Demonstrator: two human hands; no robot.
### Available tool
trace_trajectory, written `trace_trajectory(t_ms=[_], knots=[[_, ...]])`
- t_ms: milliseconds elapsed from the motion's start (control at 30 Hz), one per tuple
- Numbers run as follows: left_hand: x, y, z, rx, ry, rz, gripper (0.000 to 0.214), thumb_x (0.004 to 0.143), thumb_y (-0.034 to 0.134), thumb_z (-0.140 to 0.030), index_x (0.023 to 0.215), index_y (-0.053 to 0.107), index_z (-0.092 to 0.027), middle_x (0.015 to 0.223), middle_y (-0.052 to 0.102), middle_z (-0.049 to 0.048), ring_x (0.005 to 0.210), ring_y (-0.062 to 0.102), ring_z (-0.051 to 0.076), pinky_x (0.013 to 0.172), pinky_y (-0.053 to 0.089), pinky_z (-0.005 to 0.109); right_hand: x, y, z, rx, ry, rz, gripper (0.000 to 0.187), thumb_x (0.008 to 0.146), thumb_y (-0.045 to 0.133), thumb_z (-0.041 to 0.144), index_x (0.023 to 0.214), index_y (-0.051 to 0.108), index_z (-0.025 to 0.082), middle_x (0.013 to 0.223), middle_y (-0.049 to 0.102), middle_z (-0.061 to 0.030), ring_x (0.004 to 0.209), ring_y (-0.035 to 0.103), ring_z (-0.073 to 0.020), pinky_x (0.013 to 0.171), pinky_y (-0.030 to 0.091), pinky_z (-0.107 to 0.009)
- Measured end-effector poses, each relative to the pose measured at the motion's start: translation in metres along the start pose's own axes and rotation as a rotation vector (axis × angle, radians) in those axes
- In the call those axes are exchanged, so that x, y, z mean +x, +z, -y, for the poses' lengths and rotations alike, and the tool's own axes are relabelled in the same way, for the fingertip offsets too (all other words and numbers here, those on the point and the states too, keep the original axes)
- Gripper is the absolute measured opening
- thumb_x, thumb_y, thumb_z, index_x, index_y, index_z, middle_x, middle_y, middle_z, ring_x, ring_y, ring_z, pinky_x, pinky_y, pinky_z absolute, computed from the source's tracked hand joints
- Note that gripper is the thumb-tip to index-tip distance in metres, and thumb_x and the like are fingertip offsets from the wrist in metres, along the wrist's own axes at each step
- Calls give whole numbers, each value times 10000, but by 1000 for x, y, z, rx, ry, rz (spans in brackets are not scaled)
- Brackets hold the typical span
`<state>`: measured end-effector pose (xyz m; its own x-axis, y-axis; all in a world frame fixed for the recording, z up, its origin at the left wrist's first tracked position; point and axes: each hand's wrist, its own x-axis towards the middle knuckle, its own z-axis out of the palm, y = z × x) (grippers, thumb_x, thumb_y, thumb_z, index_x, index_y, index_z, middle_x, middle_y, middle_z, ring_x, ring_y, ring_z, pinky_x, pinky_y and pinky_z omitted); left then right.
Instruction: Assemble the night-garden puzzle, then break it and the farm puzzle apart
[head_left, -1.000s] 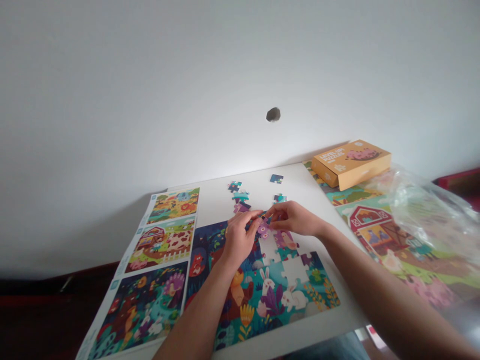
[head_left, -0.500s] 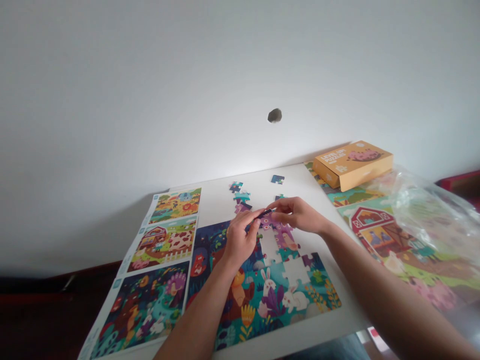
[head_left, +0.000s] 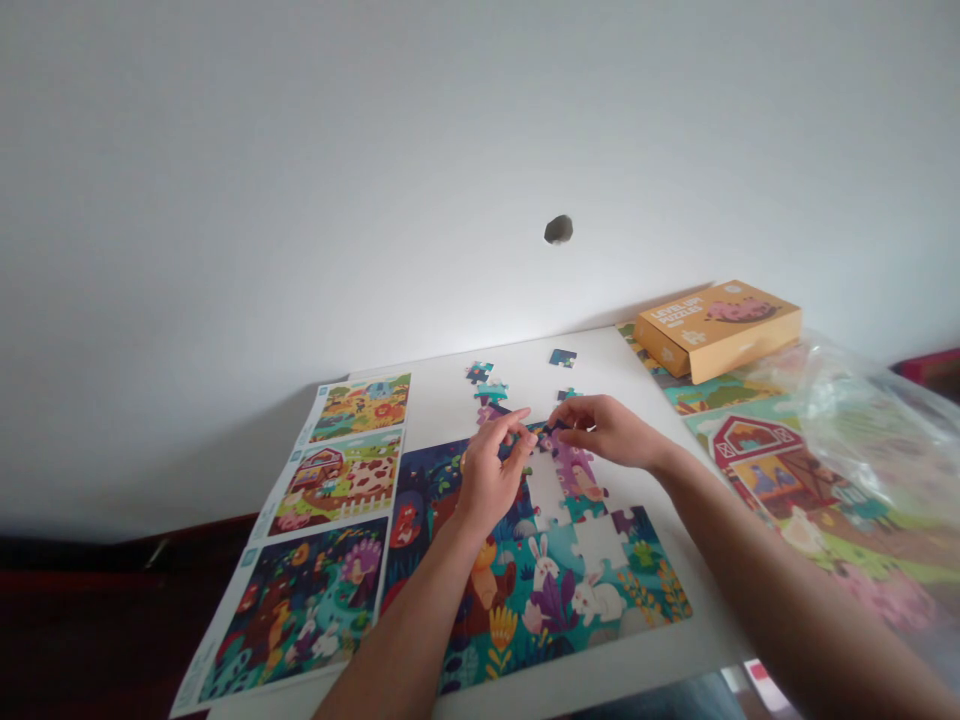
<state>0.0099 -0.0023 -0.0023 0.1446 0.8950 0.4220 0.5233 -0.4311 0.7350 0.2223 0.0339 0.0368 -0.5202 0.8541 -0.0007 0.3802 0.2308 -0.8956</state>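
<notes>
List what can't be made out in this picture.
All in the head view:
Multicoloured cardboard jigsaw: partly hidden by the bare left hand.
Bare right hand: its fingers hide any grip.
Orange rectangular cardboard box: lettering beneath its title too small.
Colourful farm-printed sheet: partly blurred beneath crumpled clear plastic.
Dark-red object: cut off by right edge.

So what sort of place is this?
Perhaps an indoor play spot, maybe at home: a flat white tabletop, a colourful partly built jigsaw on it, and an orange rectangular cardboard puzzle box nearby.
</notes>
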Motion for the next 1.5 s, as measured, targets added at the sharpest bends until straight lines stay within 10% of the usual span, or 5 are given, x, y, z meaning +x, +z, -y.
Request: trace_trajectory(t_ms=[200, 433, 800, 1033, 1500], knots=[[-2, -3, -11, 169, 182, 276, 192, 875, 611, -283, 1043, 702, -274, 1212, 626, 51, 1171, 495, 261, 1032, 365, 453, -7, -35, -21, 22, 336, 8, 234, 745, 670, 242, 941, 590, 143, 719, 692, -44, 507, 647, -144, 408, 463, -190], [-6, -3, -16, 246, 214, 498, 302, 821, 684, -357, 1121, 686, -325, 1361, 561, 22, 1369, 301, 341, 1089, 246, 592, -8, -34, -23, -236, 393, 132, 86, 684, 655, 216, 749, 642, 160, 617, 683, -25, 463, 595, -131, 401, 448, -203], [-6, -4, -16, 239, 202, 525, 365, 803, 710, -323, 1163, 655, -335, 1371, 552, 39, 1326, 392, 306, 1117, 205, 583, -8, -33, -19, -676, 320, 107, 159, 706, 649, 328, 630, 672, 190, 621, 670, -39, 616, 604, -168, 557, 385, -252], [-6, -5, -16, 228, 207, 521, 359, 816, 693, -337, 1172, 652, -331, 1368, 556, 44, 1328, 395, 306, 1110, 236, 575, -9, -30, -19, -635, 277, 100, 272, 702, 688, 405, 890, 671, 208, 711, 693, -22, 651, 608, -170, 578, 383, -247], [-6, -5, -16, 249, 193, 541, 379, 808, 699, -313, 1180, 636, -348, 1386, 536, 23, 1343, 370, 310, 1120, 191, 604, -7, -29, -24, -621, 300, 89, 248, 717, 680, 450, 744, 634, 208, 706, 689, -17, 640, 595, -158, 555, 358, -249]])
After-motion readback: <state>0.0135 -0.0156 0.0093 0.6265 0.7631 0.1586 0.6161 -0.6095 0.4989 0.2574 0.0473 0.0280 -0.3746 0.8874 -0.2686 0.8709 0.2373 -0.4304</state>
